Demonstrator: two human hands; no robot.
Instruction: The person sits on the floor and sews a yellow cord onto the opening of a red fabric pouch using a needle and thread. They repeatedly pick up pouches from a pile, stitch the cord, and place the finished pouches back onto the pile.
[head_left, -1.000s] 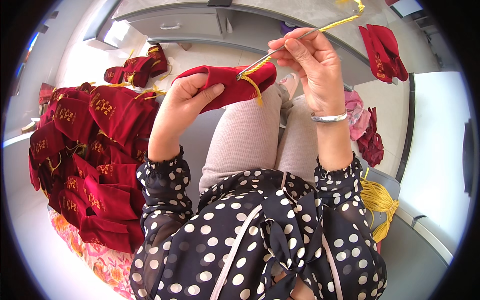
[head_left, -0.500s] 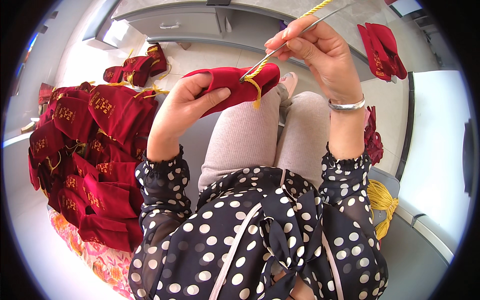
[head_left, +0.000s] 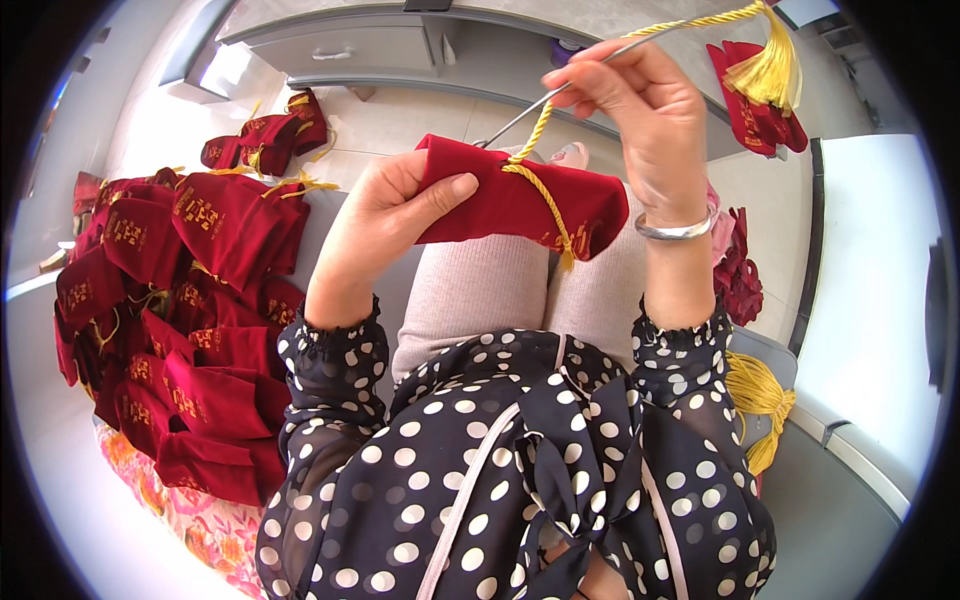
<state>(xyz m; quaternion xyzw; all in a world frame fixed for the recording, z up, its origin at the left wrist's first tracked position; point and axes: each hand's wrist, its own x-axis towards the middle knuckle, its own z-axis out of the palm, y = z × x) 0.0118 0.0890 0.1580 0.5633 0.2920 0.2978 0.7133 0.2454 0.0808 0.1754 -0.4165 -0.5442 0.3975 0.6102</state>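
My left hand grips a dark red cloth pouch by its left end, thumb on top and fingers behind it. A yellow twisted cord passes through the pouch near its upper edge, and a short end dangles over the front. Raised above and to the right, my right hand pinches a long thin metal needle along with the cord. The needle's lower tip sits by the pouch's top edge. A yellow tassel swings from the cord beyond my right hand.
Many red pouches with gold print lie heaped at my left, on flowered cloth. Smaller piles rest on the floor ahead, left and right. Yellow cords lie bundled at my right. A grey drawer cabinet stands in front.
The pouch has turned, showing more of its front, and shifted right. My right hand has drawn the needle back from the cord's entry point, and the tassel has come into view.
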